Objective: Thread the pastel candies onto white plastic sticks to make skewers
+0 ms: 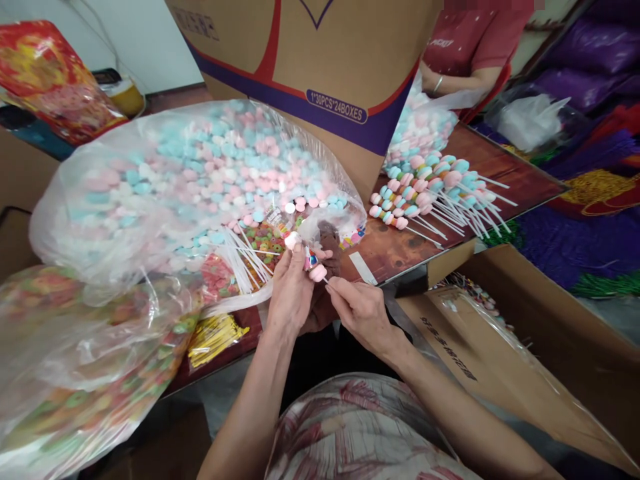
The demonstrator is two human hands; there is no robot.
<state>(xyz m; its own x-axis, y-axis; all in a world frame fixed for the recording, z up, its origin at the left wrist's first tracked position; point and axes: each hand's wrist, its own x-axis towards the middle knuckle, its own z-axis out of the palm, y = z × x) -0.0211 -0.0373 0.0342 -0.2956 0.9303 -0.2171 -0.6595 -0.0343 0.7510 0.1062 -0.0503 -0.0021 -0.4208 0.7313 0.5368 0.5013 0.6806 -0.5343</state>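
Between my hands is a candy skewer [317,272], pink and white marshmallows on a thin white stick, partly wrapped or labelled in colour. My left hand [293,287] is closed round its marshmallow end. The fingertips of my right hand [361,308] pinch the lower end of the stick. Just beyond my left hand lie loose white sticks [239,263] over ring-shaped gummies [267,243]. A big clear bag of pink, blue and white marshmallows [200,167] spreads behind them. Yellow twist ties [217,339] lie to the left of my left wrist.
Finished-looking marshmallow skewers [425,190] are piled on the table at right. A large carton [310,67] stands behind. Below right is an open cardboard box [500,347] with skewers inside. A bag of gummy rings [90,373] fills the lower left. Another person [465,53] sits beyond the carton.
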